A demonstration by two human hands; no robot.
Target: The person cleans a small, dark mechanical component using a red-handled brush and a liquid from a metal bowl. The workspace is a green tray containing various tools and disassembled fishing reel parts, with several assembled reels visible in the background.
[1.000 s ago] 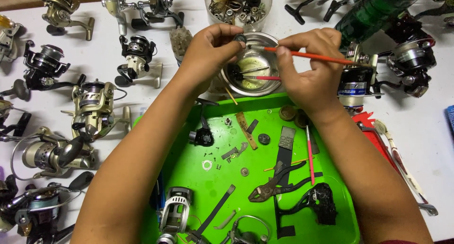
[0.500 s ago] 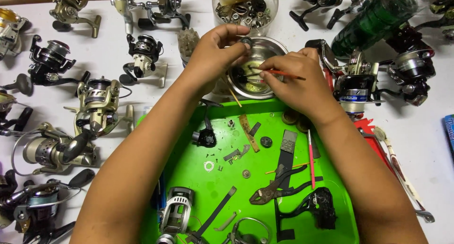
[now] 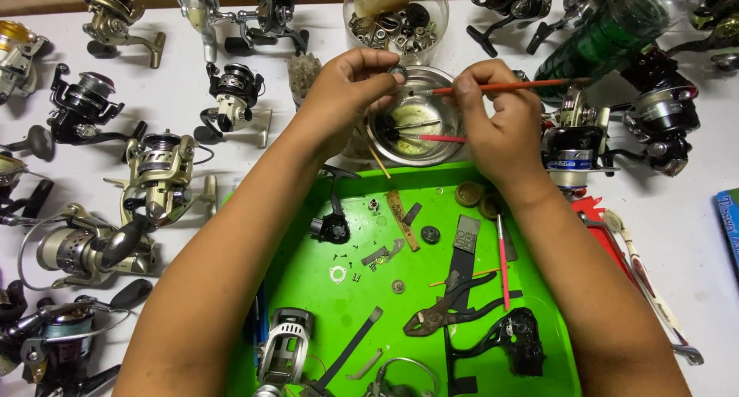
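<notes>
1. Head camera looks down on a white table [image 3: 693, 235] crowded with fishing reels, among them a gold-and-black spinning reel [image 3: 160, 170] to the left and a dark reel with a silver spool [image 3: 662, 116] to the right
2. A bright green tray [image 3: 400, 320] lies in the middle, under both forearms; it carries pliers [image 3: 439, 316], a black reel handle [image 3: 516, 339], a silver reel body [image 3: 285, 347] and small loose screws and washers
3. A dark green plastic bottle [image 3: 608, 31] lies tilted at the top right, and a clear round tub [image 3: 396, 16] of spare metal parts stands at the top centre
4. A small metal bowl [image 3: 416, 120] sits just beyond the far edge of the tray, between the two hands; another red-handled brush [image 3: 431, 137] rests inside it
5. The left hand [image 3: 346, 97] is above the bowl's left rim, thumb and fingertips pinched together on a small round metal part [image 3: 398, 73]
6. The right hand [image 3: 500, 127] is over the bowl's right rim, fingers closed around a thin orange-handled brush [image 3: 500, 86]; its handle points right, and its tip reaches to just beside the small part
7. That small part is held in the air over the bowl's far rim
</notes>
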